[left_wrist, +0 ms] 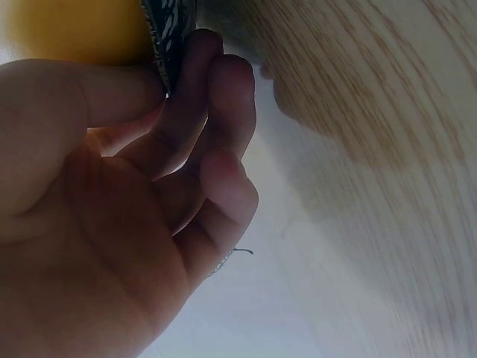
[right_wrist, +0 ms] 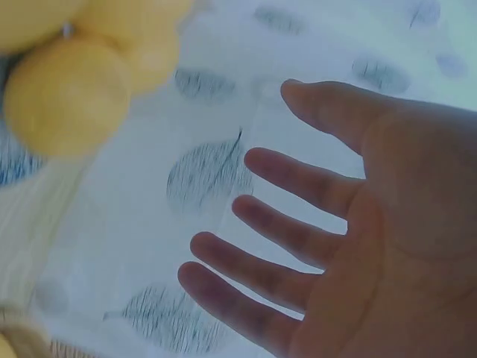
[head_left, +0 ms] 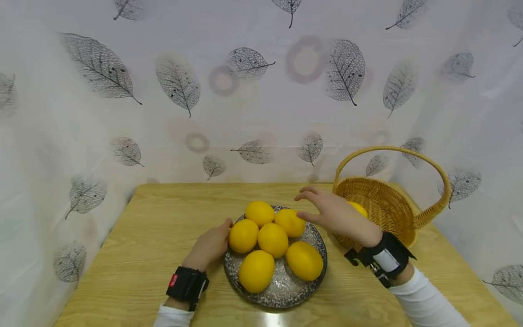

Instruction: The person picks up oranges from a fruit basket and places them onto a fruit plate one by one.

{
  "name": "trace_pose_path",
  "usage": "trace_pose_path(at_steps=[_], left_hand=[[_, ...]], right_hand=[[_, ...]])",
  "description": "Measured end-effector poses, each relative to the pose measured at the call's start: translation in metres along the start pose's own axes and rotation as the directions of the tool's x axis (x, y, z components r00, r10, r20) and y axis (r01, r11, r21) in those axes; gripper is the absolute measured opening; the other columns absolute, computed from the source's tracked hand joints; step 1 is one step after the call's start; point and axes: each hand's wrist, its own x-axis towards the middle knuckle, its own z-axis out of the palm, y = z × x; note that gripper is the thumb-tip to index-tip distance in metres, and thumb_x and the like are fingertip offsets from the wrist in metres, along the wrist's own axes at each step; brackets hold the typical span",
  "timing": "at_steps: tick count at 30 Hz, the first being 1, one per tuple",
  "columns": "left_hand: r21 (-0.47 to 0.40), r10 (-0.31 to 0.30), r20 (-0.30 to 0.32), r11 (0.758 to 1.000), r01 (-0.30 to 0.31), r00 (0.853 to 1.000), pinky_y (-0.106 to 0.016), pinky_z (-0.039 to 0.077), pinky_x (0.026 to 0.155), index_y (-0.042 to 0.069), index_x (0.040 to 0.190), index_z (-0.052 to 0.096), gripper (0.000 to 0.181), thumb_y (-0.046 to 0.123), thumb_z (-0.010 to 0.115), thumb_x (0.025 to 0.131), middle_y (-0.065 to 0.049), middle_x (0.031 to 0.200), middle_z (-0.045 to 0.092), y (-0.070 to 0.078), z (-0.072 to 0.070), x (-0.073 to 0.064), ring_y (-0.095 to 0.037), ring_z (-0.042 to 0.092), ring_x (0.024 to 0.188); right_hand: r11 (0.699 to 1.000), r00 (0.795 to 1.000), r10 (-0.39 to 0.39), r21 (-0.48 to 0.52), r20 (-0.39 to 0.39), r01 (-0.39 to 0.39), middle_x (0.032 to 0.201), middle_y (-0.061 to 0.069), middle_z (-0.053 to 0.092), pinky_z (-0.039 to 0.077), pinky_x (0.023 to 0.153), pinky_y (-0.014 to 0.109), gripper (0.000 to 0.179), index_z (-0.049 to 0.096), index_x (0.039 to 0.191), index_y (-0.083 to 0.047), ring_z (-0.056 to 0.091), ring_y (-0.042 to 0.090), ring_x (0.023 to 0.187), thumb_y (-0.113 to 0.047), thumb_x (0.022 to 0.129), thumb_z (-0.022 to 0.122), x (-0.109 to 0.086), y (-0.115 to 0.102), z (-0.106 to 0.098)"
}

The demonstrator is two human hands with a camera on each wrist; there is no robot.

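My left hand (head_left: 209, 247) grips the left rim of a dark speckled plate (head_left: 283, 284). In the left wrist view the thumb lies on the inner side of the plate's rim (left_wrist: 170, 37), and fingers curl beneath it. Several smooth yellow lemon-like fruits (head_left: 273, 240) rest on the plate. My right hand (head_left: 337, 217), empty, hovers over the plate's right side near the back right fruit (head_left: 291, 222). Its fingers (right_wrist: 291, 175) are spread and fairly straight in the right wrist view, apart from the fruits there (right_wrist: 71, 97).
A wicker basket (head_left: 382, 200) with a tall arched handle (head_left: 443, 181) stands right of the plate, partly behind my right forearm. One yellow fruit (head_left: 358, 209) shows inside it. The wooden table (head_left: 163, 218) meets a leaf-patterned curtain (head_left: 261, 113) at the back and sides.
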Motion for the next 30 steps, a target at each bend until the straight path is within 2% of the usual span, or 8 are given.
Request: trace_pose_path(at_steps=[1, 8, 15, 17, 21, 24, 28, 30], left_hand=[[0.005, 0.003, -0.004, 1.000, -0.003, 1.000, -0.051, 0.055, 0.087, 0.001, 0.139, 0.047, 0.041, 0.010, 0.045, 0.099, -0.019, 0.122, 0.070, 0.000, 0.000, 0.000, -0.033, 0.067, 0.101], [0.012, 0.014, -0.014, 1.000, -0.013, 1.000, -0.050, 0.057, 0.082, 0.001, 0.136, 0.048, 0.040, 0.008, 0.048, 0.097, -0.020, 0.116, 0.072, -0.001, -0.002, 0.001, -0.032, 0.068, 0.094], [0.011, 0.012, -0.008, 1.000, -0.012, 1.000, -0.049, 0.057, 0.081, 0.001, 0.136, 0.048, 0.041, 0.007, 0.049, 0.096, -0.019, 0.115, 0.072, -0.001, -0.001, 0.001, -0.032, 0.068, 0.094], [0.008, 0.008, -0.008, 1.000, -0.008, 1.000, -0.050, 0.057, 0.082, 0.001, 0.137, 0.048, 0.041, 0.007, 0.049, 0.096, -0.020, 0.116, 0.072, 0.000, -0.002, 0.001, -0.032, 0.068, 0.095], [0.002, 0.003, -0.015, 1.000, -0.003, 1.000, -0.050, 0.057, 0.083, 0.000, 0.137, 0.047, 0.043, 0.006, 0.050, 0.095, -0.020, 0.117, 0.072, 0.001, -0.005, 0.000, -0.032, 0.068, 0.094], [0.002, 0.006, -0.015, 1.000, -0.006, 1.000, -0.049, 0.057, 0.078, 0.001, 0.135, 0.049, 0.040, 0.005, 0.050, 0.095, -0.020, 0.111, 0.073, 0.001, -0.005, 0.000, -0.030, 0.069, 0.088], [0.001, 0.007, -0.008, 1.000, -0.007, 1.000, -0.048, 0.057, 0.075, 0.002, 0.132, 0.050, 0.037, 0.006, 0.050, 0.096, -0.020, 0.106, 0.074, 0.001, -0.002, 0.000, -0.028, 0.068, 0.082], [-0.002, 0.005, -0.010, 1.000, -0.005, 1.000, -0.049, 0.057, 0.076, 0.002, 0.133, 0.050, 0.037, 0.007, 0.050, 0.096, -0.020, 0.108, 0.074, 0.001, -0.001, 0.000, -0.028, 0.068, 0.085]], right_hand=[[1.000, 1.000, 0.014, -0.008, 0.001, -0.014, 0.147, 0.018, 0.048, 0.052, 0.090, 0.054, 0.046, 0.058, 0.132, -0.013, 0.057, 0.036, 0.117, -0.039, 0.094, 0.058, 0.002, 0.009, -0.006], [0.991, 0.991, 0.135, 0.014, 0.021, -0.135, 0.138, 0.027, 0.051, 0.052, 0.084, 0.054, 0.047, 0.057, 0.131, -0.006, 0.061, 0.036, 0.103, -0.036, 0.095, 0.057, 0.010, 0.070, -0.029], [0.989, 0.983, 0.144, 0.020, 0.113, -0.147, 0.123, 0.031, 0.057, 0.049, 0.087, 0.058, 0.043, 0.063, 0.120, 0.002, 0.056, 0.040, 0.106, -0.032, 0.094, 0.059, 0.013, 0.110, -0.034], [0.990, 0.980, 0.138, 0.023, 0.145, -0.142, 0.121, 0.031, 0.059, 0.049, 0.087, 0.057, 0.042, 0.065, 0.117, 0.003, 0.056, 0.041, 0.107, -0.031, 0.093, 0.061, 0.013, 0.118, -0.031], [0.990, 0.977, 0.111, 0.067, 0.182, -0.125, 0.125, 0.033, 0.060, 0.047, 0.092, 0.060, 0.047, 0.060, 0.123, 0.008, 0.055, 0.045, 0.112, -0.026, 0.091, 0.064, 0.016, 0.133, -0.018], [0.992, 0.974, 0.093, 0.067, 0.208, -0.109, 0.127, 0.035, 0.059, 0.045, 0.094, 0.061, 0.054, 0.056, 0.127, 0.011, 0.053, 0.049, 0.115, -0.026, 0.089, 0.066, 0.016, 0.144, -0.003], [0.994, 0.966, 0.071, 0.063, 0.249, -0.090, 0.127, 0.035, 0.059, 0.044, 0.096, 0.061, 0.057, 0.055, 0.127, 0.011, 0.052, 0.049, 0.115, -0.023, 0.084, 0.070, 0.014, 0.153, 0.014], [0.994, 0.962, 0.062, 0.069, 0.267, -0.083, 0.127, 0.035, 0.059, 0.044, 0.097, 0.061, 0.056, 0.055, 0.127, 0.010, 0.052, 0.049, 0.116, -0.020, 0.082, 0.071, 0.014, 0.155, 0.019]])
